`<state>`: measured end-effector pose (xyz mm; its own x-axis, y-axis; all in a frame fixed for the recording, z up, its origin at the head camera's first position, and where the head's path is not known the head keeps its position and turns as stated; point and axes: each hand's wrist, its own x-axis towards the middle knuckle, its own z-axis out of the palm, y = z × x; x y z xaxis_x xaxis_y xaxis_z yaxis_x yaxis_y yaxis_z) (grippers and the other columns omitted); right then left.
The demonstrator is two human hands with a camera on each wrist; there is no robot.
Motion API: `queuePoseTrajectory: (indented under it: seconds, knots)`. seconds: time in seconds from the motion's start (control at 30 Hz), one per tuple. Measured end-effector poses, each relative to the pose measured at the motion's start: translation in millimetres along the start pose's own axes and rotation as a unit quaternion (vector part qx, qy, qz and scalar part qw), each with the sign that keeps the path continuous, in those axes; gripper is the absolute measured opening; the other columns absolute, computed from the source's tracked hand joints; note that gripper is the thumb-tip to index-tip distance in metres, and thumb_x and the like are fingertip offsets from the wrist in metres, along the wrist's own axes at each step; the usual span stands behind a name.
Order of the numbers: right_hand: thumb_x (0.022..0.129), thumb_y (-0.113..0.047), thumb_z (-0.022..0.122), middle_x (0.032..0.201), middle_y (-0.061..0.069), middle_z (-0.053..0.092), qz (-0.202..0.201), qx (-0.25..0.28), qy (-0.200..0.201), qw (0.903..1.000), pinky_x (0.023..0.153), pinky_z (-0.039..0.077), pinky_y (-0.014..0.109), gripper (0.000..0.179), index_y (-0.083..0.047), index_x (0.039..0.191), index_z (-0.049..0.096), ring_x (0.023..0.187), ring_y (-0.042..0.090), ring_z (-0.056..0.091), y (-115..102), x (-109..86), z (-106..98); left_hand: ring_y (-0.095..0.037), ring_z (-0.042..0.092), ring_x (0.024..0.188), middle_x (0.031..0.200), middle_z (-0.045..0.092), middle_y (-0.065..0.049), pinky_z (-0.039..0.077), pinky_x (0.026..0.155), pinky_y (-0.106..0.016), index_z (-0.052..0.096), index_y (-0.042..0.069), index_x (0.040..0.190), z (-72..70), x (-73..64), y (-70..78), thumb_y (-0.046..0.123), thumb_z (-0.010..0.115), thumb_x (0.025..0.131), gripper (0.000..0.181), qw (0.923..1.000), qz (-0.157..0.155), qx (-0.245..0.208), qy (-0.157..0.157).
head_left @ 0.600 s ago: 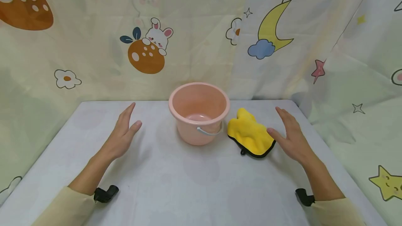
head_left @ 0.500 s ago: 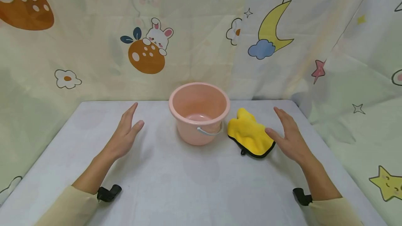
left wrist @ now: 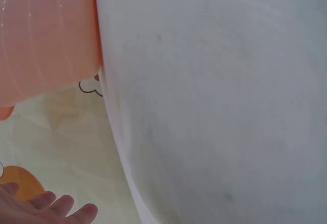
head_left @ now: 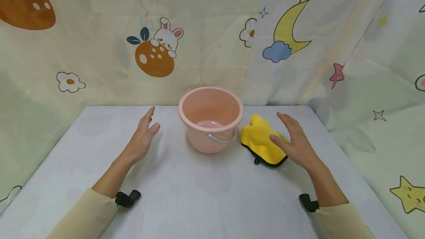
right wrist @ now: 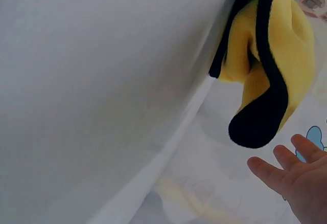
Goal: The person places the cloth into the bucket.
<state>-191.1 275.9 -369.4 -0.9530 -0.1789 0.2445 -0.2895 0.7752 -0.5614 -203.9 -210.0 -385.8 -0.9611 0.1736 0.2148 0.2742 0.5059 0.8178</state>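
A pink plastic bucket [head_left: 209, 139] with a pale wire handle stands upright at the table's far middle. Just right of it lies a crumpled yellow cloth [head_left: 260, 139] edged in black. My left hand [head_left: 141, 141] is raised left of the bucket, its fingers extended and holding nothing. My right hand [head_left: 299, 145] hovers by the cloth's right side, thumb overlapping it in the head view, fingers apart and straight. In the right wrist view the cloth [right wrist: 291, 55] shows a folded black border near the fingertips. The left wrist view shows the bucket's ribbed side [left wrist: 46, 35].
A white cloth covers the table [head_left: 206, 198]. Behind it hangs a printed curtain [head_left: 206, 28] right along the far edge, and the bucket stands close to it. Black wrist cameras [head_left: 127, 198] sit at both sleeves.
Both hands have moved inward, the left one toward the bucket and the right one over the cloth's right edge. The bucket and cloth have stayed in place.
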Motion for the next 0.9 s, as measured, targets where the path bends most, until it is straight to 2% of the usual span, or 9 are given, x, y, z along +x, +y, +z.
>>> queuePoseTrajectory:
  seconds: [0.3,0.5,0.7,0.9]
  knots:
    - [0.098,-0.045,0.064,0.169,0.023,0.014,0.025,-0.031,-0.048,0.998,0.106,0.022,0.084,0.082,-0.02,0.164,0.025,0.151,0.051,0.016,-9,7.9,8,-0.046,0.017,0.154,0.169,0.013,-0.021,0.018,0.118,-0.071,0.008,0.019,0.167,14.2,10.2,0.0,0.044,0.037,0.107,0.07,0.9999,0.006,-0.015,0.003]
    - [0.097,-0.045,0.066,0.169,0.021,0.016,0.029,-0.029,-0.067,0.9969,0.107,0.023,0.083,0.078,-0.023,0.163,0.03,0.151,0.051,0.018,-12,11.1,14,-0.046,0.017,0.154,0.169,0.014,-0.022,0.017,0.12,-0.069,0.009,0.016,0.167,24.4,16.8,4.0,0.041,0.037,0.107,0.07,0.9995,0.009,-0.029,-0.001]
    - [0.096,-0.042,0.068,0.168,0.02,0.02,0.026,-0.028,-0.075,0.9964,0.109,0.024,0.08,0.074,-0.022,0.16,0.037,0.15,0.05,0.021,-13,15.6,22,-0.046,0.018,0.154,0.169,0.015,-0.021,0.019,0.121,-0.067,0.008,0.014,0.166,32.8,22.5,7.0,0.04,0.036,0.107,0.07,0.998,0.016,-0.061,-0.008]
    - [0.096,-0.035,0.069,0.166,0.022,0.024,0.023,-0.026,-0.101,0.9942,0.109,0.027,0.078,0.067,-0.017,0.156,0.044,0.147,0.051,0.024,-12,17.3,27,-0.047,0.017,0.154,0.168,0.018,-0.021,0.018,0.122,-0.066,0.01,0.018,0.167,40.3,26.7,11.9,0.037,0.037,0.106,0.069,0.9948,0.018,-0.1,-0.01]
